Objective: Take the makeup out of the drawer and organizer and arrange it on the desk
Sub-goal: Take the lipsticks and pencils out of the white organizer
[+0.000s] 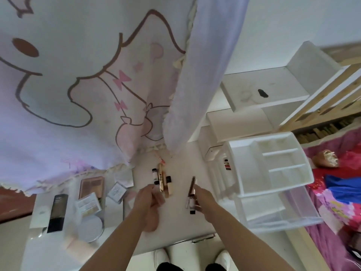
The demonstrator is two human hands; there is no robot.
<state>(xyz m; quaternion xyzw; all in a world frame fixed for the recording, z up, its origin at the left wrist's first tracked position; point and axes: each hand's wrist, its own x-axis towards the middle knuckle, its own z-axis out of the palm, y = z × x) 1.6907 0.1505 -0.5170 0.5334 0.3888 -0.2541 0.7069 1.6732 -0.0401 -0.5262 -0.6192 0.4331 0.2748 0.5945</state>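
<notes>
My right hand (203,195) grips slim brown sticks (192,192), seemingly to line them up beside the gold tube (161,178) on the tabletop (175,225); my left hand (150,198) is curled, and I cannot tell whether it holds anything.

No lettering can be read: print on the tall black rectangular bottle (57,212) and slim gold tube (161,179) blurs (mere smudges).

A single head-worn wide-angle camera looks forward and steeply down at the white desk (175,222) from close above. Both forearms enter at the near edge, with the left hand (150,198) and right hand (203,194) near centre. Far left: curtain (78,75). Right: organizer (241,167).
</notes>
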